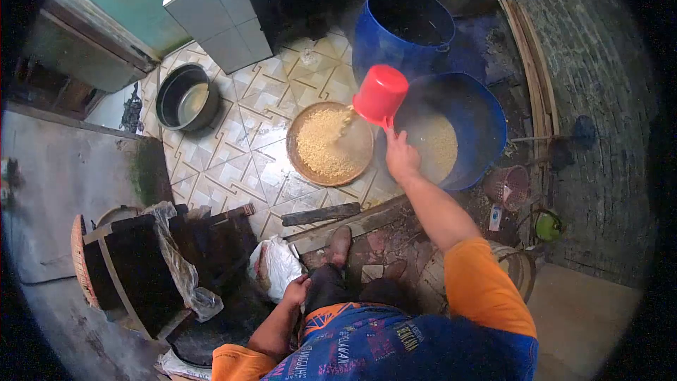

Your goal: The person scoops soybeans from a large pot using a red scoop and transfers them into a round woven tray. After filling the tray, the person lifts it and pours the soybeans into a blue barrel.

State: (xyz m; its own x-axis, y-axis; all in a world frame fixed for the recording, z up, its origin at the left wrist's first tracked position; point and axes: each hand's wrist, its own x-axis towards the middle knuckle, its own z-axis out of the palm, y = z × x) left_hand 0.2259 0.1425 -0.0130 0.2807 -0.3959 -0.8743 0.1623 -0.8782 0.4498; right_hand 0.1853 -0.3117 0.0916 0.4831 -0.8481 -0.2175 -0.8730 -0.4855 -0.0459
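Note:
My right hand [400, 156] grips the handle of a red plastic scoop [381, 94], tipped to the left. Pale grain streams from it onto a round woven tray [330, 143] lying on the tiled floor, which holds a heap of the same grain. Right of the tray stands a wide blue basin [462, 127] with cloudy water and grain in it. My left hand [297, 289] rests on my left knee, fingers curled loosely, holding nothing.
A tall blue barrel [402, 28] stands behind the basin. A dark metal pot [187, 97] sits at the left on the tiles. A white plastic bag [273, 264], a wooden plank [321, 214], a small pink basket [508, 187] and a dark crate [141, 268] lie nearby.

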